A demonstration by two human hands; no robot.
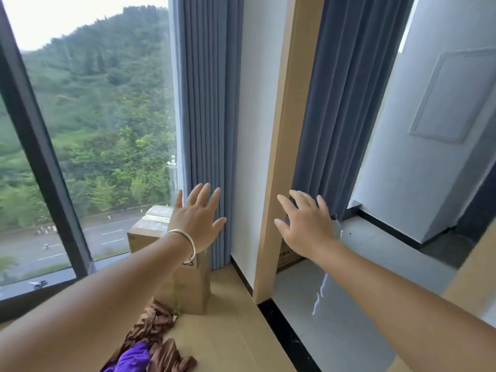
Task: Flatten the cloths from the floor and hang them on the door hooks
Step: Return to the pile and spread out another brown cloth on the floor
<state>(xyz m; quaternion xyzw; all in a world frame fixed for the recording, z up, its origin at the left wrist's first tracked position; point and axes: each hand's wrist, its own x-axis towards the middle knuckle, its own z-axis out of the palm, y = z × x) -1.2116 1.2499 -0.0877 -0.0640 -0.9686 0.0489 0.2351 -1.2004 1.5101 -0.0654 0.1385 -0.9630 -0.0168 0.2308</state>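
Note:
A crumpled brown cloth (pixel 154 328) lies on the wooden floor at the bottom left, with a purple cloth (pixel 134 357) bunched in its folds. My left hand (pixel 197 218), a silver bangle on its wrist, is stretched forward with fingers spread, holding nothing, in front of the blue curtain. My right hand (pixel 308 224) is likewise held out flat and empty, in front of the wooden door frame and the second curtain. Both hands are well above the cloths. No door hooks show in this view.
A cardboard box (pixel 188 280) stands on the floor by the left blue curtain (pixel 206 103). A wooden door frame (pixel 284 157) divides the wood floor from a grey tiled floor (pixel 349 304). A large window (pixel 94 130) fills the left.

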